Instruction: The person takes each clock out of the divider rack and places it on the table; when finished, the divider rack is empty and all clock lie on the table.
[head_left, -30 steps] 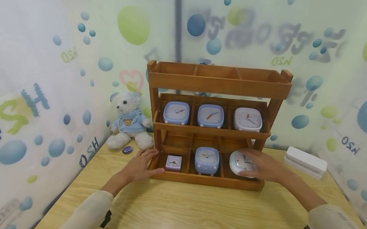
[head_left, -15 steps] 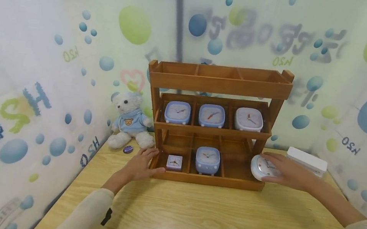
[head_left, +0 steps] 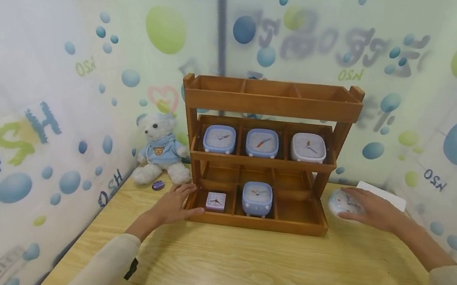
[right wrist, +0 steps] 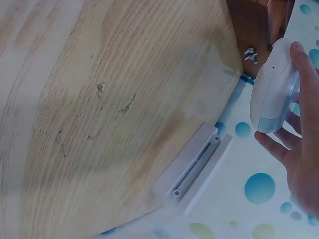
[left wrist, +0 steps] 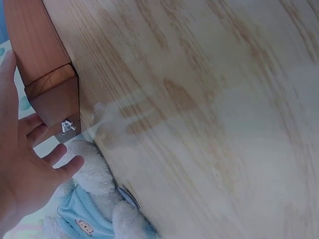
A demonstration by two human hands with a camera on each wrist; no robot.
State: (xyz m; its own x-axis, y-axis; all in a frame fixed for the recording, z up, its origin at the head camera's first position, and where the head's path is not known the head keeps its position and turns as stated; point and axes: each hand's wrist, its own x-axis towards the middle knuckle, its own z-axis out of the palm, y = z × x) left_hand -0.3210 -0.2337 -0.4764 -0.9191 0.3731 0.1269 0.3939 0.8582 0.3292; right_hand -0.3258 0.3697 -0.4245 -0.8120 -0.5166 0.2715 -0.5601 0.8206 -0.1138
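My right hand (head_left: pixel 375 211) holds a round, pale clock (head_left: pixel 344 202) by its edge, to the right of the wooden rack (head_left: pixel 256 224). In the right wrist view this clock (right wrist: pixel 273 89) appears edge-on, gripped between fingers and thumb and off the table. At the rack's lower left end rests my left hand (head_left: pixel 168 207), fingers on the side and thumb by the front edge. Inside the lower tier, a small square clock (head_left: pixel 215 201) sits left and a blue clock (head_left: pixel 257 198) sits in the middle; the right compartment holds nothing.
Several clocks, including a white one (head_left: pixel 308 148), fill the middle tier; the top tier's compartments are bare. A teddy bear (head_left: pixel 162 150) and a small purple oval object (head_left: pixel 158 185) lie left of the rack. Behind my right hand is a white oblong object (head_left: pixel 390 197).
The right hand has lifted the round clock out of the lower right compartment and carried it right, past the rack's end. The left hand has stayed at the rack's left end.
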